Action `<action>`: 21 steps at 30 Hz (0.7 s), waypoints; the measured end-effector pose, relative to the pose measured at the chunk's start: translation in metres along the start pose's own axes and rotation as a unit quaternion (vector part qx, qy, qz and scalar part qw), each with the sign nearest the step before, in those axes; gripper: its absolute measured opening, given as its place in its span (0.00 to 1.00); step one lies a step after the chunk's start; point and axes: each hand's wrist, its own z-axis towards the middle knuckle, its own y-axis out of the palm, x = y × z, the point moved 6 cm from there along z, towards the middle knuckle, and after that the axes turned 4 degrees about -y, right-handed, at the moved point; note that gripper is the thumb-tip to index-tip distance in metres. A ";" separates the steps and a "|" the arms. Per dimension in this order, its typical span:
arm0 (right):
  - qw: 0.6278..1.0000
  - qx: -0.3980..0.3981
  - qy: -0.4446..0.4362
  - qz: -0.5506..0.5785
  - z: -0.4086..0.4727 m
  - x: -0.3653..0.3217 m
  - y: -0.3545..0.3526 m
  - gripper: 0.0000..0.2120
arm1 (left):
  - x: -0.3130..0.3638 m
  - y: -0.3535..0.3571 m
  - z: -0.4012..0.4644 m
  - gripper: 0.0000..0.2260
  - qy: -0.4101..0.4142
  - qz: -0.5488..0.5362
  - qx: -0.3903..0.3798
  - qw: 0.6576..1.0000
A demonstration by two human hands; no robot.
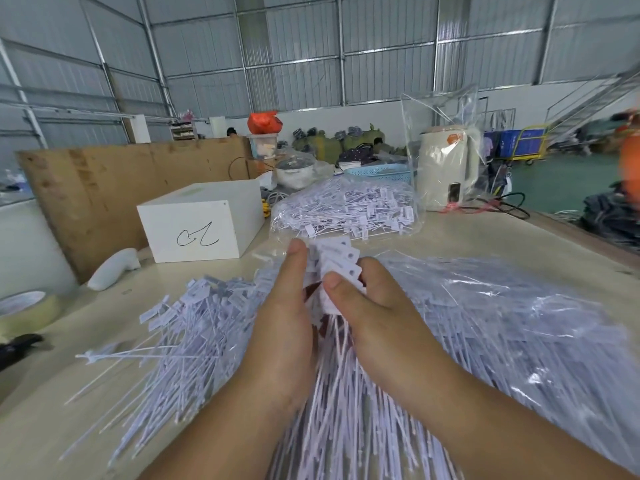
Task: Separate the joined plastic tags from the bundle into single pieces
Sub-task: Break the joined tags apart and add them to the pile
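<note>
**Tag Bundle Held Above the Work Table**

A large hall with corrugated metal walls is shown, and a pale work table (485, 233) occupies the foreground. The bundle of joined tags (334, 268) is taken as the reference point. It is held above the middle of the table, with its flat white heads fanned out at the top and its thin stems hanging down toward the camera.

The bundle is gripped from both sides. The left hand (284, 327) is curled around its left side, with the thumb extended upward beside the heads. The right hand (374, 306) is curled around its right side, with the thumb pressed across the front of the bundle just below the heads.

A loose pile of separated tags (187, 327) is spread on the table to the left of the bundle. A clear bag of tags (512, 323) lies to the right of the bundle and partly beneath the right forearm. A second bag of tags (346, 209) rests behind the bundle. A white box (201, 220) marked with a black scribble stands behind and to the left. A cream kettle (446, 168) under clear plastic wrap stands behind and to the right. A roll of tape (26, 311) lies far to the left, at the table edge.
</note>
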 end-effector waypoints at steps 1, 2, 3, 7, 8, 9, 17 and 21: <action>1.000 0.010 -0.010 0.002 0.001 -0.003 -0.002 0.04 | 0.001 0.002 0.000 0.18 0.000 -0.001 -0.017 1.000; 1.000 0.021 -0.014 0.009 0.002 -0.005 -0.004 0.04 | 0.000 0.004 0.000 0.19 0.000 0.009 -0.028 1.000; 0.999 0.033 -0.015 0.023 0.004 -0.009 -0.007 0.04 | 0.000 0.005 0.000 0.21 -0.001 0.029 -0.040 0.999; 0.978 0.067 0.002 0.197 0.006 -0.017 -0.019 0.04 | -0.013 0.011 -0.003 0.22 -0.033 0.150 -0.109 0.982; 0.979 0.075 -0.003 0.190 0.005 -0.019 -0.022 0.04 | -0.018 0.014 -0.006 0.21 -0.054 0.164 -0.132 0.976; 0.980 0.076 -0.006 0.182 0.004 -0.020 -0.025 0.05 | -0.020 0.016 -0.008 0.18 -0.071 0.168 -0.156 0.971; 0.988 0.139 -0.022 0.069 0.009 -0.024 -0.040 0.12 | -0.017 0.020 -0.014 0.10 -0.073 0.284 -0.231 0.928; 0.989 0.135 0.003 0.060 0.008 -0.023 -0.040 0.16 | -0.014 0.014 -0.008 0.08 -0.058 0.296 -0.186 0.935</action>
